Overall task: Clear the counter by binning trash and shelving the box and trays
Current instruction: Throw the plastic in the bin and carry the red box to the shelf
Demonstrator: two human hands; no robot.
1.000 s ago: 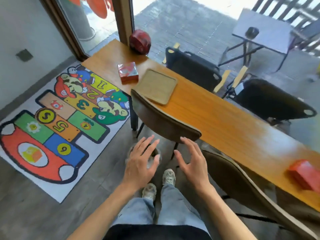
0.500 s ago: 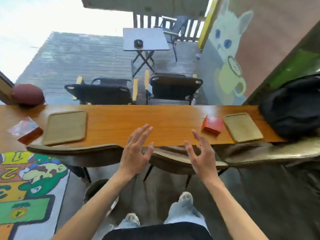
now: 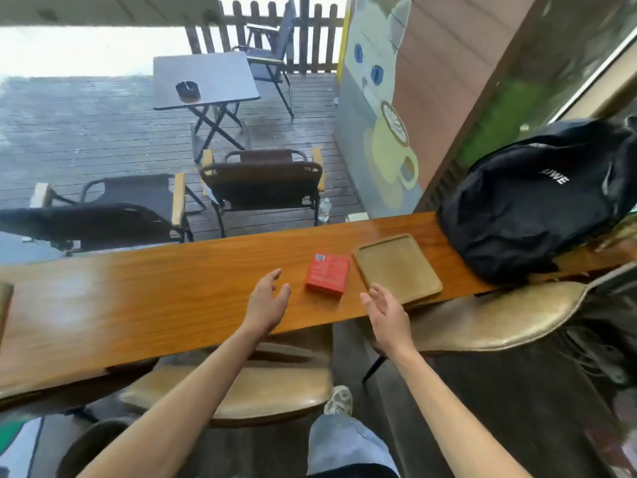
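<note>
I am reaching over the counter [image 3: 155,305] with both hands out, and I judge I am at the box step: nothing is picked up yet, and the box and the near tray are both waiting to be shelved.

At the far left edge a sliver of another tray [image 3: 4,305] is just showing on the wood. My left hand [image 3: 267,300] is hovering low over the counter, palm turned inward, fingers spread and loosely curled, holding nothing. Just to its right the red box [image 3: 327,276] is lying flat on the wood, apart from my fingertips. My right hand [image 3: 387,310] is floating at the near edge, palm facing left, fingers relaxed and empty, over the near corner of the tan tray [image 3: 400,263]. That tray is sitting just beside the box, with a black bag [image 3: 537,201] on the counter farther right.

My 2 palms are facing each other with the box lying between and slightly beyond them. The next move, I think, is calling for closing in from both sides and lifting the box clear without nudging the tray.
</note>
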